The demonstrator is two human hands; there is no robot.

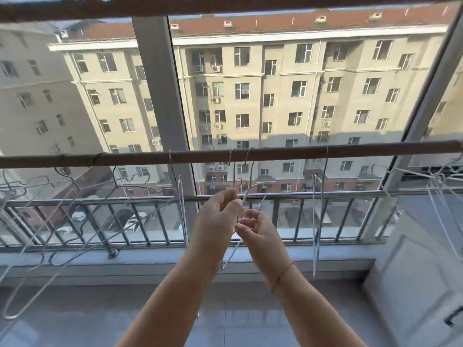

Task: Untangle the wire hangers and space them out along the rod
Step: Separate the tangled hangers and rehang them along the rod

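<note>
A brown rod runs across the window at mid height. Several thin wire hangers hang from it. Two hooks sit close together near the middle, and their tangled hangers drop down between my hands. My left hand pinches the wires just below the hooks. My right hand pinches a wire slightly lower and to the right. Another hanger hangs edge-on further right. A hanger hangs left of centre, and several more spread out at the far left.
A metal railing and the window sill lie behind the hangers. A vertical window post stands left of centre. A white cabinet fills the lower right. More wire hangers bunch at the far right.
</note>
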